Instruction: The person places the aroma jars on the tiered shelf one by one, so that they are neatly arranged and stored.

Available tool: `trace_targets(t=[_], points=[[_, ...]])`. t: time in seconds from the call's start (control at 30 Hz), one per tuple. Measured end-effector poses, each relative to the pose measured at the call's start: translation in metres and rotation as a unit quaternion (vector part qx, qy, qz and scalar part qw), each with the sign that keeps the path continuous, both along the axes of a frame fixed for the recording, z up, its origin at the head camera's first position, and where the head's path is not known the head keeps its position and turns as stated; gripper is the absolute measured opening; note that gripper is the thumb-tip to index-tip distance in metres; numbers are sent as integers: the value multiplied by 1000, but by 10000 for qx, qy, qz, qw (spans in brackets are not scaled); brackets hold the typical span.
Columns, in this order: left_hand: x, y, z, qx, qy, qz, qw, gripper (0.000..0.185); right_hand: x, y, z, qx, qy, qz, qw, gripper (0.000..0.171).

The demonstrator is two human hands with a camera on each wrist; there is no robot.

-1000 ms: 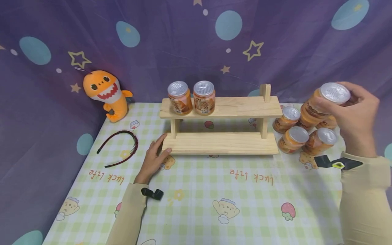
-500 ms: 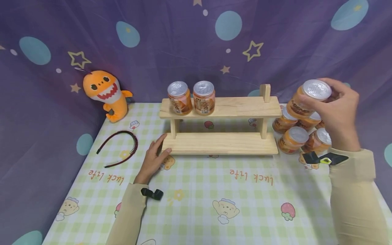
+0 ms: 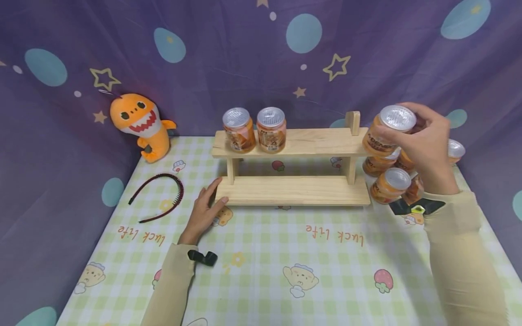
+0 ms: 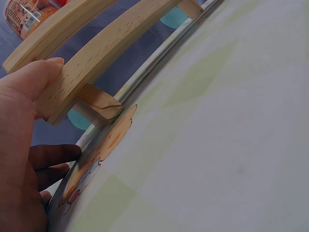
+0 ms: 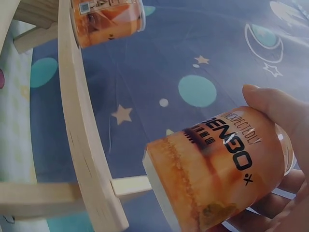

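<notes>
Now the right hand (image 3: 426,145) grips an orange silver-lidded jar (image 3: 387,131) at the two-tier wooden shelf's (image 3: 293,142) three o'clock end; the left hand (image 3: 204,213), fingers relaxed, steadies its base. Next, probably, comes lowering it upright.

I see the rack's (image 3: 293,143) top board bare right of two jars (image 3: 254,129), up to its post (image 3: 353,122). Its lower board lies bare. More jars (image 3: 390,184) crowd its right end.

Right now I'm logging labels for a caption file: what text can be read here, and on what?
"luck life", upside down, twice on the tablecloth.
"ENGO", black letters on the jar held by the right hand; smaller print above it is blurred.
Labels of the shelf jars: too small to read.
</notes>
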State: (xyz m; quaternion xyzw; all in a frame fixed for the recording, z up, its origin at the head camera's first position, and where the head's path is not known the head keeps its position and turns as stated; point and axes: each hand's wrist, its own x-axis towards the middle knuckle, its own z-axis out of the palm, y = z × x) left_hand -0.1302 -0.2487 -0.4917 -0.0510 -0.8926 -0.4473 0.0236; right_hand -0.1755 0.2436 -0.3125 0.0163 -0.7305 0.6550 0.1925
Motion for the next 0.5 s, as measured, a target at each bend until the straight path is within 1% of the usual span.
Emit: trace_targets(t=[0.03, 0.1, 0.27, 0.4, 0.5], points=[[0, 0, 0, -2, -2, 4, 10000, 63, -1, -2, 0, 36, -15, 29, 10000, 53], [0, 0, 1, -7, -9, 3, 10000, 63, -4, -8, -1, -106, 7, 152, 9998, 54], [0, 0, 1, 0, -79, 24, 10000, 63, -14, -20, -2, 104, 84, 177, 9998, 53], [0, 0, 1, 11, -84, 29, 10000, 63, -20, -30, -3, 644, 69, 88, 9979, 52], [-1, 0, 0, 24, -51, 22, 10000, 62, -23, -37, -3, 752, 35, 152, 9970, 52]])
